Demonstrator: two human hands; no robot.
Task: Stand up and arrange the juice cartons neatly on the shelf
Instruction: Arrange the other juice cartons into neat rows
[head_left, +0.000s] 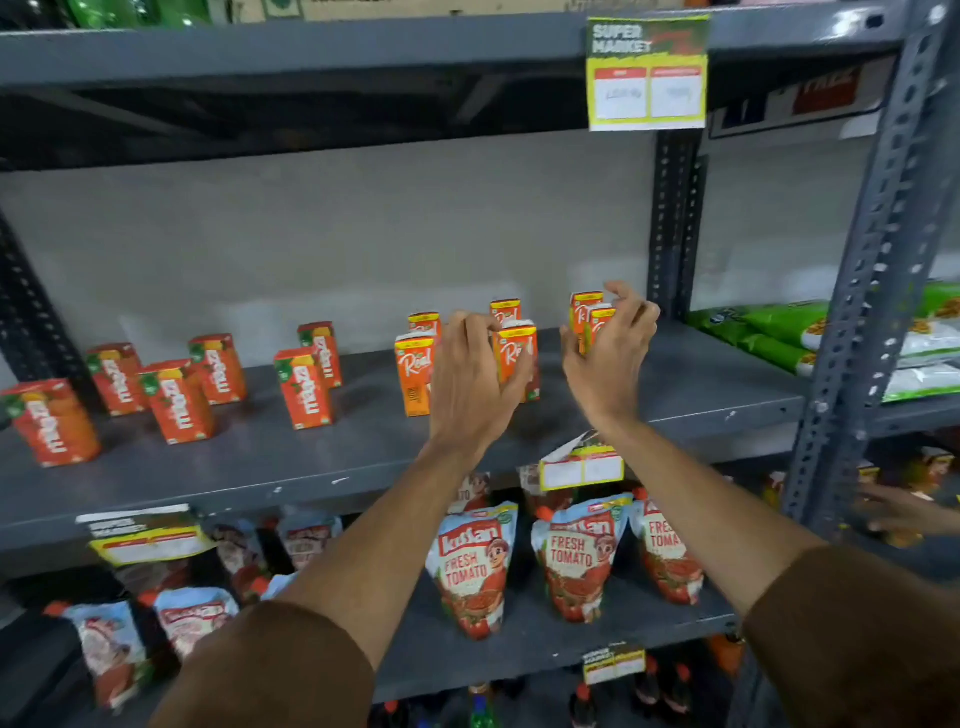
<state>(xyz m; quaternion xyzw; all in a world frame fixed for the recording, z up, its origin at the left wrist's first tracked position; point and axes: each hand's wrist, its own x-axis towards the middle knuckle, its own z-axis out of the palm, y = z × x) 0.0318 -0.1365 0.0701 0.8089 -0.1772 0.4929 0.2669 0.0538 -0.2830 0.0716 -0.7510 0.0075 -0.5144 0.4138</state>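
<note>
Hands (540, 374) seemingly gripping boxy cartons (517, 358), metal shelf (311, 457)

Shelf (701, 384) right end bare; open gap mid-shelf between Maaza cartons (306, 387) and Real cartons (415, 374).

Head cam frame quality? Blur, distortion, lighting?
Head view: wide-angle bowing tilts the right upright; motion blur smears both hands, left hand and right hand, and the carton print; price tag writing illegible; lighting dim and flat, no glare.
</note>
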